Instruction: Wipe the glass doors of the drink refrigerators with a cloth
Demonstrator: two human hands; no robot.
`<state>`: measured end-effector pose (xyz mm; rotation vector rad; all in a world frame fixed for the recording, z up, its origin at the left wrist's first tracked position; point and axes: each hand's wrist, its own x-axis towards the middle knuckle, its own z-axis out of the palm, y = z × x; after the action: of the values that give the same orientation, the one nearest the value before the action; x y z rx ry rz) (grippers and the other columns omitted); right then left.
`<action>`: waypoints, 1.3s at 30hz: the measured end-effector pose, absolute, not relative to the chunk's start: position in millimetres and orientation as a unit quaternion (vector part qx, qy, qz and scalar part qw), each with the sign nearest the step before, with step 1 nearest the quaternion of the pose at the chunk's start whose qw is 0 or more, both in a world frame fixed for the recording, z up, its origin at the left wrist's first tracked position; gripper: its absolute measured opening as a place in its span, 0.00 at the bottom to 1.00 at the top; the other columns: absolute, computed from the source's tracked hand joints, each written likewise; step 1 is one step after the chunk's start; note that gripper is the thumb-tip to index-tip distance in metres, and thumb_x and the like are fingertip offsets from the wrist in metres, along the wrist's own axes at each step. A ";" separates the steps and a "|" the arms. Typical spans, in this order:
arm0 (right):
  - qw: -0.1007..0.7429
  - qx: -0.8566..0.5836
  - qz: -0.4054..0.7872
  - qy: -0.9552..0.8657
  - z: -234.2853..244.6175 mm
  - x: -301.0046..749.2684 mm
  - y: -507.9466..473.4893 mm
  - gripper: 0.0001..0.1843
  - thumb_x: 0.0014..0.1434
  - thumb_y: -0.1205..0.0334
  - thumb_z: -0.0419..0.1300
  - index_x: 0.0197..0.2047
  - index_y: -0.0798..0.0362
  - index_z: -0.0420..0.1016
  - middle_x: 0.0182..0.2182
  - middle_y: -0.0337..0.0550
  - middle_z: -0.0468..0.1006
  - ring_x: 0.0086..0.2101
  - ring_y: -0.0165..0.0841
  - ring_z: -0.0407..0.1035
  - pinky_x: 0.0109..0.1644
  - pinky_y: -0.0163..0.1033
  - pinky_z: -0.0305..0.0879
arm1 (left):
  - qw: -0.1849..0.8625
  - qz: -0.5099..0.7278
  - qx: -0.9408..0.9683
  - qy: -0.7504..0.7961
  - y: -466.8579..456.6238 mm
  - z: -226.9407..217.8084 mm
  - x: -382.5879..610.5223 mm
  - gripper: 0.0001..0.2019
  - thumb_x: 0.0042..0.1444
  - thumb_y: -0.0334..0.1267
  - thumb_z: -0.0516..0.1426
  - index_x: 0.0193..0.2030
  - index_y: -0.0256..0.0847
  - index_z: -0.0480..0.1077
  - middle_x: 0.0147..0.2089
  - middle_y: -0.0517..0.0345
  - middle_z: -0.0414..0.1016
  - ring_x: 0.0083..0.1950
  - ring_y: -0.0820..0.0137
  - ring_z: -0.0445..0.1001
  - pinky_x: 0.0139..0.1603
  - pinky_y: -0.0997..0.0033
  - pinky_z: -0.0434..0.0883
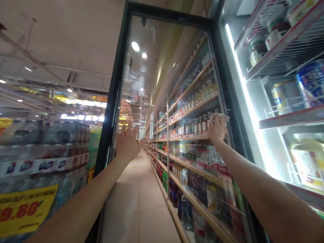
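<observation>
A glass door (154,84) stood over a pale shop floor (126,202).
The left hand (128,142) was spread open at the door; the right hand (218,129) gripped a whitish cloth (225,116) against it, near a lit cooler (291,118). A yellow sign (26,222), cut at left, read "9.80".

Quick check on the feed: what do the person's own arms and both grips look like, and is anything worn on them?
Both the left arm and right arm are bare as far as they show, with no sleeves or wristbands in view. The left grip and right grip are ungloved human hands; blur hides any finer detail, such as rings.
</observation>
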<state>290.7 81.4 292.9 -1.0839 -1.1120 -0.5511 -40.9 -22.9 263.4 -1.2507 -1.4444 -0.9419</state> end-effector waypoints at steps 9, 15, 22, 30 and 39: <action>0.527 -0.237 -0.396 -0.714 286.0 198.0 68.1 0.23 0.57 0.61 0.50 0.57 0.45 0.66 0.62 0.38 0.57 0.62 0.37 0.48 0.65 0.50 0.43 | 0.493 -0.377 -0.507 -0.599 -22.4 267.6 -41.3 0.30 0.58 0.51 0.45 0.64 0.37 0.53 0.70 0.45 0.43 0.69 0.50 0.43 0.62 0.41 0.52; 0.692 -0.362 -0.293 -0.552 316.5 197.5 72.8 0.29 0.61 0.64 0.37 0.63 0.67 0.52 0.64 0.67 0.45 0.63 0.54 0.39 0.58 0.70 0.38 | 0.464 -0.380 -0.517 -0.611 -27.6 274.3 -50.8 0.31 0.58 0.51 0.45 0.65 0.37 0.50 0.70 0.45 0.42 0.69 0.51 0.42 0.62 0.43 0.53; 0.498 -0.208 -0.414 -0.733 314.5 116.9 47.2 0.24 0.60 0.62 0.47 0.60 0.44 0.61 0.64 0.38 0.54 0.63 0.35 0.45 0.65 0.52 0.41 | 0.502 -0.341 -0.529 -0.593 -36.1 272.2 -62.6 0.29 0.59 0.48 0.45 0.64 0.35 0.53 0.69 0.46 0.46 0.69 0.55 0.46 0.64 0.40 0.46; 0.498 -0.202 -0.369 -0.758 306.2 45.7 23.4 0.26 0.60 0.61 0.47 0.62 0.51 0.59 0.65 0.45 0.49 0.64 0.40 0.41 0.66 0.55 0.37 | 0.488 -0.467 -0.542 -0.500 -40.2 272.5 -92.1 0.25 0.59 0.40 0.44 0.62 0.34 0.55 0.66 0.43 0.55 0.67 0.60 0.52 0.66 0.47 0.48; 0.481 -0.124 -0.424 -0.757 271.3 106.0 43.3 0.24 0.60 0.61 0.47 0.59 0.48 0.63 0.61 0.46 0.59 0.62 0.40 0.47 0.64 0.58 0.38 | 0.364 -0.596 -0.580 -0.420 -15.8 285.9 -70.0 0.24 0.60 0.44 0.43 0.59 0.33 0.59 0.65 0.41 0.56 0.67 0.60 0.52 0.66 0.54 0.53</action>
<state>106.0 43.3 271.3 -0.3013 -1.8469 -1.0336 -70.0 -15.8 285.9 -1.4919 -1.0815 -1.5327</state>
